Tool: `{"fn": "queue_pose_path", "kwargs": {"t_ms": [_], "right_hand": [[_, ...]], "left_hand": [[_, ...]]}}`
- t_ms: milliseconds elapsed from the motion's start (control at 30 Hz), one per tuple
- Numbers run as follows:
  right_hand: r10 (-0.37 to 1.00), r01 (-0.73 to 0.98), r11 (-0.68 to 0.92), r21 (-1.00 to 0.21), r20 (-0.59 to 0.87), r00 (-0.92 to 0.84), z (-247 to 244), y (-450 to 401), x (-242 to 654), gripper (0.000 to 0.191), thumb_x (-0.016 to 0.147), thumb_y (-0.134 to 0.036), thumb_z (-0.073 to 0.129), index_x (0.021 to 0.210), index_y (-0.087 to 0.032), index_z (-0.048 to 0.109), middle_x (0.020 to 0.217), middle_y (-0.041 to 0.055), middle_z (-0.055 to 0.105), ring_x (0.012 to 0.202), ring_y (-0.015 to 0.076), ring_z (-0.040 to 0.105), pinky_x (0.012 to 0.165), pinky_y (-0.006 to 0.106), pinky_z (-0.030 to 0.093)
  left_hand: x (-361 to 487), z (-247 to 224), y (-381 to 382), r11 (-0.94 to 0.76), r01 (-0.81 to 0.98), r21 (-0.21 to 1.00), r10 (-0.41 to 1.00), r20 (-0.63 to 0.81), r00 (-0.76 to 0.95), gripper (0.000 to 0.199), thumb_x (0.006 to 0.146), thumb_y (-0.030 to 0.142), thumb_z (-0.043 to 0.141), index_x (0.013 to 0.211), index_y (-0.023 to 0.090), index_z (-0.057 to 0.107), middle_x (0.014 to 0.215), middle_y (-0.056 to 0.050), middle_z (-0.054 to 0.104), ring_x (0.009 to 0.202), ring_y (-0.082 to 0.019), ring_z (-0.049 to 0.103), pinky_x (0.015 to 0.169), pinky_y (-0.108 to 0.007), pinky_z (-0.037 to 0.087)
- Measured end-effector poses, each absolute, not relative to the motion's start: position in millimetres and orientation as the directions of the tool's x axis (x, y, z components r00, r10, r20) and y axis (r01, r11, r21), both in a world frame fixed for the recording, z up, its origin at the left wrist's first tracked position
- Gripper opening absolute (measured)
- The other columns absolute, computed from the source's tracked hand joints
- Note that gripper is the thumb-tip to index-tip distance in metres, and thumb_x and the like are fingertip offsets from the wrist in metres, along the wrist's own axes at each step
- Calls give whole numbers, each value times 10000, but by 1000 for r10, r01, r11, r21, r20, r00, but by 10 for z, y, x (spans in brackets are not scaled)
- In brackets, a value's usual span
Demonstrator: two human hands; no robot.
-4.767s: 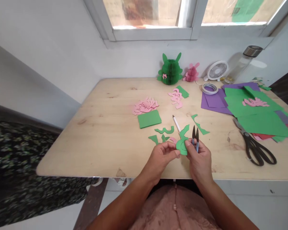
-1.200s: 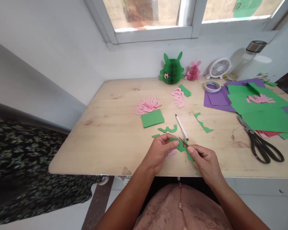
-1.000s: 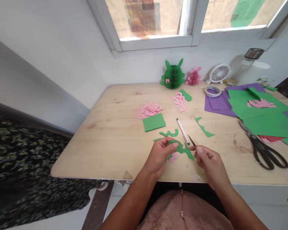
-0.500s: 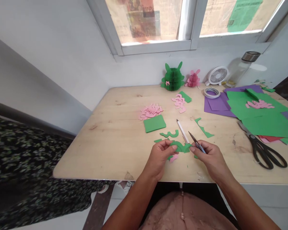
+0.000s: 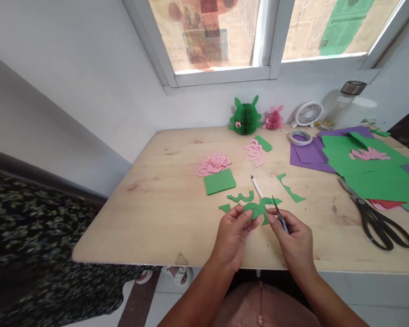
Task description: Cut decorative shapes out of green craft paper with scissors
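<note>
My left hand (image 5: 232,238) is shut on a curved green paper cutout (image 5: 255,210), just above the wooden table. My right hand (image 5: 291,238) grips small blue-handled snips (image 5: 281,219), their dark blades pointing up and away beside the cutout. A white pen (image 5: 257,187) lies just beyond the hands. Green paper scraps (image 5: 241,197) and a jagged green strip (image 5: 289,189) rest near it. Farther left are a green paper rectangle (image 5: 220,181) and a heap of pink paper pieces (image 5: 214,164).
Large black-handled scissors (image 5: 376,222) lie at the right, beside stacked green (image 5: 378,181) and purple paper (image 5: 306,154). A tape roll (image 5: 300,137), small white fan (image 5: 308,113), glass bottle (image 5: 347,102), and green (image 5: 245,119) and pink honeycomb paper figures (image 5: 273,119) stand along the back.
My right hand has moved the snips from low beside the cutout to a more upright hold. The cutout has turned in my left hand, and the table sits lower in the view.
</note>
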State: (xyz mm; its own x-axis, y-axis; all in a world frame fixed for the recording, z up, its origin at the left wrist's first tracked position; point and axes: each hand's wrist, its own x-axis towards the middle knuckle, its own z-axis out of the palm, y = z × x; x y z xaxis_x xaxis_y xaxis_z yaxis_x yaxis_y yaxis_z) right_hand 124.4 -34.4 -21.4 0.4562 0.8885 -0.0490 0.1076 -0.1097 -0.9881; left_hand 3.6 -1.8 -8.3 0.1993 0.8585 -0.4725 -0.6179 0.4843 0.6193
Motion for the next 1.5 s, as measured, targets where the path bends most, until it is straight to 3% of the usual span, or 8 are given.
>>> {"fn": "queue_pose_path", "kwargs": {"t_ms": [233, 367, 500, 833, 967, 1067, 1267, 1500], "right_hand": [[902, 130, -100, -986, -35, 431, -147, -193, 1252, 226, 705, -389, 694, 656, -169, 679, 584, -1, 601, 548, 156, 505, 505, 257, 409], [947, 95, -100, -990, -65, 313, -85, -138, 1330, 227, 703, -372, 693, 617, -170, 636, 517, -39, 485, 483, 115, 397, 449, 235, 319], [956, 113, -120, -986, -84, 280, -54, -73, 1392, 246, 707, -376, 682, 590, -176, 599, 497, -61, 368, 462, 96, 286, 426, 234, 218], [965, 143, -129, -981, -91, 246, -125, -44, 1429, 251, 723, -400, 675, 621, -175, 629, 529, -46, 426, 487, 111, 340, 454, 241, 255], [959, 122, -116, -986, -79, 272, -96, -68, 1487, 228, 744, -396, 669, 770, -170, 687, 610, -16, 530, 543, 133, 433, 489, 243, 337], [971, 125, -108, -986, -78, 227, -109, -152, 1572, 313, 811, -449, 590, 865, -161, 701, 548, -32, 448, 487, 123, 376, 439, 240, 305], [984, 238, -175, -955, -161, 77, -180, -352, 1631, 431, 818, -550, 531, 713, -169, 703, 501, -35, 368, 466, 121, 311, 421, 242, 243], [976, 247, -218, -944, -205, 76, -204, -393, 1579, 455, 826, -556, 523, 758, -156, 731, 506, -45, 325, 474, 113, 260, 443, 244, 201]], "left_hand": [[27, -124, -37, 492, -555, 671, 860, -474, 189, 232, 610, 237, 790, 731, 164, 605, 720, 7, 654, 670, -132, 629, 726, -279, 478], [-75, -146, 38, 456, -419, 785, 889, -430, 161, 211, 631, 289, 763, 735, 149, 644, 574, 24, 602, 531, -97, 551, 606, -241, 439], [-136, -137, 102, 439, -288, 851, 896, -390, 213, 187, 633, 288, 748, 684, 140, 645, 572, -7, 624, 507, -97, 518, 548, -228, 399], [-105, -161, 130, 412, -223, 883, 907, -375, 190, 192, 604, 292, 761, 649, 150, 640, 522, 28, 552, 493, -92, 491, 511, -212, 376], [-92, -142, 158, 410, -269, 871, 911, -380, 159, 185, 613, 282, 756, 645, 153, 627, 533, 23, 574, 495, -88, 511, 516, -209, 403], [-110, -93, 188, 405, -335, 851, 914, -392, 110, 214, 591, 290, 778, 662, 157, 627, 567, 16, 604, 530, -103, 559, 554, -224, 455], [-135, 11, 238, 446, -398, 801, 894, -422, 152, 267, 581, 306, 799, 699, 156, 613, 604, -2, 649, 611, -159, 654, 680, -304, 533], [-94, 72, 260, 486, -351, 801, 873, -421, 247, 279, 603, 303, 791, 707, 154, 579, 619, -30, 679, 615, -193, 687, 632, -289, 526]]}}
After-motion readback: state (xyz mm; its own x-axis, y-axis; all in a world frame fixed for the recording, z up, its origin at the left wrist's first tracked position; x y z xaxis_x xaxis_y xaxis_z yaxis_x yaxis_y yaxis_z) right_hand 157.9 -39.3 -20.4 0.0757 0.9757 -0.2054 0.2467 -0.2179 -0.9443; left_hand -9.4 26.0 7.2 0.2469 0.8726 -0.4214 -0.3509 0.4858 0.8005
